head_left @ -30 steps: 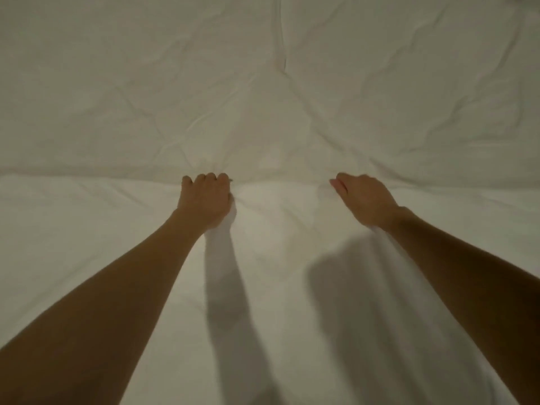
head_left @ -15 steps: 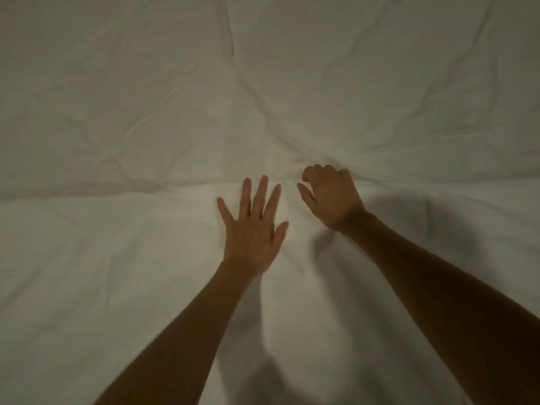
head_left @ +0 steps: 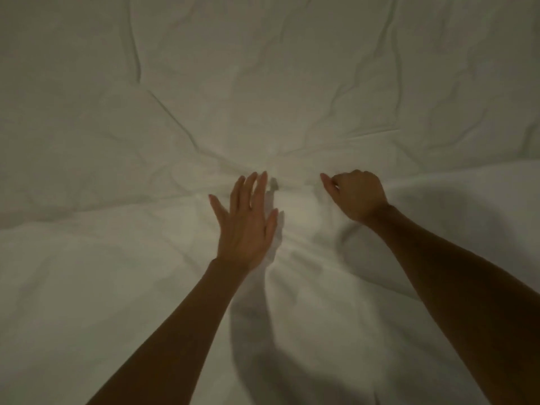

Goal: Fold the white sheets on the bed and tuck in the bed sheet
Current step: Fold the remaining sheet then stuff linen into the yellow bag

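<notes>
White sheets fill the whole head view. A brighter upper sheet [head_left: 122, 287] covers the near half, and its far edge runs across the middle over a wrinkled lower bed sheet [head_left: 263, 83]. My left hand [head_left: 247, 226] lies flat on the upper sheet near that edge, fingers straight and spread. My right hand [head_left: 355, 195] is a little to the right, its fingers curled round the edge of the upper sheet, which bunches into creases around it. Both forearms reach in from the bottom.
Creases radiate from the spot between the hands across the lower sheet. Shadows of both arms fall on the near sheet. No bed edge or other object shows.
My left hand let go of the sheet edge, opened flat and shifted right. My right hand kept its grip on the edge; creases now gather between the hands.
</notes>
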Demonstrator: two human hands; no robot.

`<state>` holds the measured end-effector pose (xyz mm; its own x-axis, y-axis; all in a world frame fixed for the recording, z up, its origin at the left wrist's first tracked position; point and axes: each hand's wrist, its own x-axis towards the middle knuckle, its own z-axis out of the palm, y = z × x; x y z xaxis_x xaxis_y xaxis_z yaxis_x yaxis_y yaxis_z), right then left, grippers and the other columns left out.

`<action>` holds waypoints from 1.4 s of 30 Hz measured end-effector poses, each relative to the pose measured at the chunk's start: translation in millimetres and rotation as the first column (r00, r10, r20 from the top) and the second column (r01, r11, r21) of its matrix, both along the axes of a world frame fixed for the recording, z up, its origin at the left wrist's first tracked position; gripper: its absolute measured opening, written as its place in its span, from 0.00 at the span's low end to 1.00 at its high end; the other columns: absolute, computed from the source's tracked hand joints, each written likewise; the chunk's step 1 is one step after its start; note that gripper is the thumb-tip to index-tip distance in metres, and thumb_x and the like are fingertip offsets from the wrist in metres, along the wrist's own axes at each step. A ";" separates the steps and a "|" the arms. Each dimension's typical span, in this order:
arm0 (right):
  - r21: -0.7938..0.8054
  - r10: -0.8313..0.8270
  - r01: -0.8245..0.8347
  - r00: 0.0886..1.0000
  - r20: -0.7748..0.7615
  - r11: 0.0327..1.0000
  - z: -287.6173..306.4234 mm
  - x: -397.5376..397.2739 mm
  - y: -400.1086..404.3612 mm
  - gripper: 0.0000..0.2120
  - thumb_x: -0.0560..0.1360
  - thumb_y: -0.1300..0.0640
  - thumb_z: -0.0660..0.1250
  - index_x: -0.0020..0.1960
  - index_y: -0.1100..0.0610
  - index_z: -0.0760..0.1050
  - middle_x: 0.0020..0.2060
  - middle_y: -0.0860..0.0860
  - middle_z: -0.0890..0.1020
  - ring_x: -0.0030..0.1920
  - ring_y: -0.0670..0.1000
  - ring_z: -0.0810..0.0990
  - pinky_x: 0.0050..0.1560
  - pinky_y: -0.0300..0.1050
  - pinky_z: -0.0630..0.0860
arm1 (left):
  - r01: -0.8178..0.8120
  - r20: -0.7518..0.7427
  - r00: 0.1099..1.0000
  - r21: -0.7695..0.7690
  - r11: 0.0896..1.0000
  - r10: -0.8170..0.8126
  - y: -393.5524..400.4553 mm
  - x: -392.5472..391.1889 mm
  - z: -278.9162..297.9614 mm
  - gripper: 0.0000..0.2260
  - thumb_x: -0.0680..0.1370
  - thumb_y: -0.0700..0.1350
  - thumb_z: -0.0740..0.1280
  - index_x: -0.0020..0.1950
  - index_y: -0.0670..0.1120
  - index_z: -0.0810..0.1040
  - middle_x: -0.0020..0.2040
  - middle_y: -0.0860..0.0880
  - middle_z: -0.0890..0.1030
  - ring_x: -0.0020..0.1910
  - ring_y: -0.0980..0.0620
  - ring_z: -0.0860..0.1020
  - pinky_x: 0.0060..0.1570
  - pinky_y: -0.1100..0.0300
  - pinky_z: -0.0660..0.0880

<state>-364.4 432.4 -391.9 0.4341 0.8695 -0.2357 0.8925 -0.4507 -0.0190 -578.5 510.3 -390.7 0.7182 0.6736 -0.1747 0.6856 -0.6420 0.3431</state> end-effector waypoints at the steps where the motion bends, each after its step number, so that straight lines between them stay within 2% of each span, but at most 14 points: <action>1: -0.016 -0.008 0.008 0.999 -0.036 1.000 2.8 5.8 6.5 0.29 0.82 0.42 0.45 0.39 0.58 0.75 0.35 0.58 0.78 0.41 0.60 0.79 0.44 0.48 0.70 | -0.004 -0.034 0.999 -0.012 1.000 0.004 -8.0 8.8 -3.0 0.30 0.79 0.58 0.44 0.78 0.47 0.51 0.78 0.45 0.56 0.77 0.45 0.54 0.66 0.29 0.48; 3: -0.023 0.001 -0.003 0.998 -0.061 1.000 6.3 14.4 18.0 0.26 0.82 0.44 0.45 0.33 0.57 0.66 0.29 0.53 0.69 0.37 0.58 0.74 0.41 0.47 0.68 | -0.042 -0.112 0.993 -0.021 0.999 0.039 -17.5 13.2 -14.3 0.31 0.78 0.60 0.41 0.79 0.48 0.46 0.79 0.47 0.49 0.78 0.46 0.48 0.67 0.30 0.44; 5: 0.007 0.000 0.001 0.998 -0.069 1.000 0.5 19.5 19.7 0.25 0.83 0.45 0.45 0.34 0.58 0.64 0.29 0.52 0.67 0.35 0.56 0.71 0.40 0.46 0.67 | -0.094 -0.157 0.983 -0.005 0.996 0.092 -20.1 6.8 -22.1 0.31 0.78 0.59 0.41 0.79 0.47 0.46 0.79 0.46 0.48 0.78 0.45 0.47 0.67 0.29 0.46; 9: 0.169 -0.031 0.068 0.976 -0.216 0.983 -11.6 30.3 7.9 0.15 0.81 0.48 0.54 0.40 0.55 0.68 0.35 0.55 0.76 0.37 0.58 0.76 0.40 0.47 0.71 | -0.092 -0.142 0.985 0.029 0.995 0.095 -15.7 -6.3 -26.9 0.28 0.79 0.56 0.46 0.78 0.47 0.55 0.77 0.44 0.57 0.77 0.43 0.54 0.63 0.26 0.50; 12: 0.300 0.034 0.063 0.951 -0.306 0.952 0.9 61.3 -17.9 0.09 0.77 0.51 0.63 0.43 0.56 0.71 0.38 0.50 0.75 0.39 0.53 0.75 0.43 0.49 0.72 | -0.123 -0.031 0.992 0.037 0.992 0.124 -6.2 -3.0 -19.2 0.21 0.79 0.51 0.56 0.71 0.47 0.68 0.68 0.44 0.71 0.71 0.42 0.64 0.63 0.25 0.53; 16: 0.341 0.121 -0.071 0.984 -0.128 0.938 3.9 94.4 -73.3 0.14 0.75 0.47 0.60 0.45 0.56 0.78 0.39 0.52 0.79 0.40 0.58 0.78 0.39 0.51 0.74 | -0.088 0.069 0.994 0.085 0.992 0.082 11.7 27.5 -9.6 0.12 0.77 0.49 0.63 0.57 0.49 0.80 0.52 0.47 0.79 0.55 0.42 0.74 0.65 0.32 0.59; 19: 0.362 0.066 -0.025 0.992 -0.103 0.932 -3.1 89.8 -83.0 0.15 0.75 0.48 0.59 0.43 0.56 0.81 0.40 0.53 0.81 0.38 0.58 0.78 0.38 0.49 0.72 | -0.019 0.174 0.984 -0.035 0.999 0.025 15.5 53.7 -7.7 0.11 0.78 0.51 0.64 0.54 0.49 0.82 0.49 0.48 0.80 0.49 0.44 0.78 0.54 0.46 0.73; 23: 0.398 -0.034 0.074 0.994 -0.106 0.914 -6.2 77.7 -76.1 0.17 0.76 0.50 0.57 0.46 0.57 0.83 0.43 0.53 0.81 0.40 0.59 0.77 0.42 0.52 0.72 | -0.104 0.159 0.979 -0.165 0.981 0.130 10.3 69.9 -6.8 0.10 0.77 0.49 0.67 0.56 0.48 0.82 0.53 0.48 0.81 0.52 0.45 0.76 0.52 0.49 0.73; 25: 0.402 -0.058 0.083 0.996 -0.075 0.912 -3.5 75.0 -75.5 0.17 0.77 0.51 0.57 0.46 0.57 0.82 0.45 0.53 0.80 0.43 0.59 0.77 0.45 0.52 0.70 | -0.103 0.175 0.975 -0.201 0.974 0.139 11.1 73.0 -5.6 0.09 0.77 0.48 0.68 0.52 0.46 0.83 0.50 0.46 0.82 0.50 0.43 0.78 0.51 0.47 0.75; 29: 0.462 -0.127 0.172 0.984 -0.126 0.870 4.9 72.0 -80.9 0.09 0.72 0.53 0.67 0.50 0.56 0.78 0.49 0.53 0.77 0.48 0.54 0.74 0.49 0.51 0.67 | -0.141 0.231 0.950 -0.279 0.950 0.209 12.1 73.3 -3.7 0.08 0.76 0.47 0.70 0.49 0.44 0.84 0.46 0.46 0.83 0.47 0.45 0.80 0.49 0.47 0.76; 33: 0.351 -0.036 0.077 0.992 -0.122 0.933 -3.4 71.8 -94.4 0.16 0.70 0.46 0.65 0.50 0.56 0.80 0.47 0.51 0.80 0.47 0.55 0.76 0.50 0.53 0.68 | -0.158 0.269 0.932 -0.304 0.939 0.243 10.1 71.6 -4.0 0.08 0.76 0.47 0.70 0.49 0.44 0.84 0.47 0.47 0.83 0.47 0.47 0.80 0.49 0.51 0.75; 36: 0.353 -0.058 0.103 0.989 -0.137 0.930 -5.5 74.2 -88.8 0.10 0.71 0.51 0.65 0.43 0.55 0.81 0.43 0.50 0.81 0.43 0.56 0.78 0.47 0.50 0.66 | -0.163 0.289 0.921 -0.324 0.932 0.262 10.8 70.3 -5.2 0.07 0.76 0.46 0.70 0.49 0.44 0.84 0.47 0.48 0.83 0.47 0.48 0.80 0.50 0.52 0.75; 38: 0.349 -0.046 0.086 0.992 -0.122 0.933 -4.4 78.1 -83.2 0.11 0.73 0.52 0.63 0.40 0.55 0.81 0.41 0.50 0.82 0.41 0.55 0.78 0.45 0.48 0.63 | -0.155 0.318 0.911 -0.330 0.931 0.264 11.6 69.2 -5.2 0.07 0.75 0.45 0.71 0.48 0.43 0.83 0.46 0.47 0.83 0.46 0.48 0.81 0.49 0.53 0.76; 42: 0.347 0.024 -0.011 0.999 -0.031 0.938 6.2 86.5 -76.7 0.07 0.74 0.59 0.64 0.41 0.58 0.80 0.41 0.51 0.81 0.38 0.55 0.78 0.44 0.47 0.62 | -0.127 0.360 0.898 -0.339 0.932 0.253 13.3 69.5 -0.3 0.06 0.76 0.44 0.70 0.47 0.42 0.83 0.46 0.47 0.83 0.46 0.50 0.81 0.48 0.59 0.75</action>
